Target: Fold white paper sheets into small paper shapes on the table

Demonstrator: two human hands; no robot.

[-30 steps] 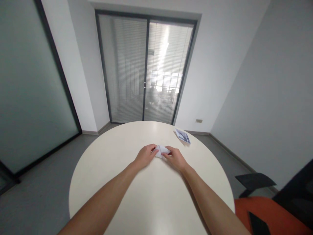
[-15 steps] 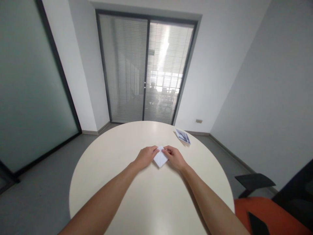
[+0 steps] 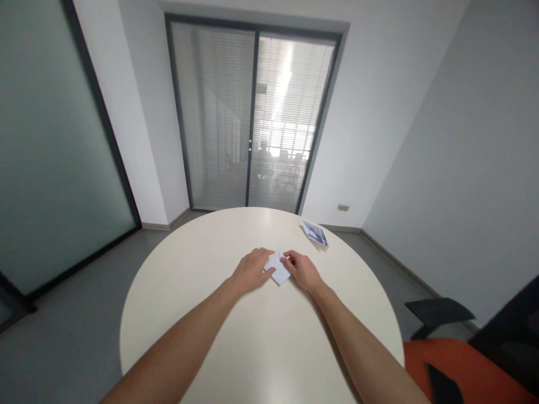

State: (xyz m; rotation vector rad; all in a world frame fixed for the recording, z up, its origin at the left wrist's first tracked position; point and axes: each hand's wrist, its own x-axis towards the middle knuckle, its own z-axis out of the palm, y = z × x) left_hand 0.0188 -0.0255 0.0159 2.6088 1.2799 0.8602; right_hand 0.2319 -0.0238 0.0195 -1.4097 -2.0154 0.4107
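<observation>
A small folded piece of white paper (image 3: 281, 272) lies on the round table between my hands, one corner pointing towards me. My left hand (image 3: 252, 269) rests at its left side, thumb stretched over the paper and apart from the forefinger, which reaches along the upper edge. At the right side, my right hand (image 3: 304, 270) pinches the paper, thumb on top and fingers curled. Its fingertips partly hide the upper right edge.
A folded printed sheet (image 3: 315, 234) stands partly raised near the table's far right edge. The cream round table (image 3: 189, 264) fills the middle. An orange chair (image 3: 446, 367) with black armrests is at the lower right; glass doors (image 3: 252, 118) with blinds are beyond.
My left thumb has slid down and away from the forefinger, so the left hand has spread. The folded paper has turned slightly and its near corner has shifted right. My right hand keeps its pinch.
</observation>
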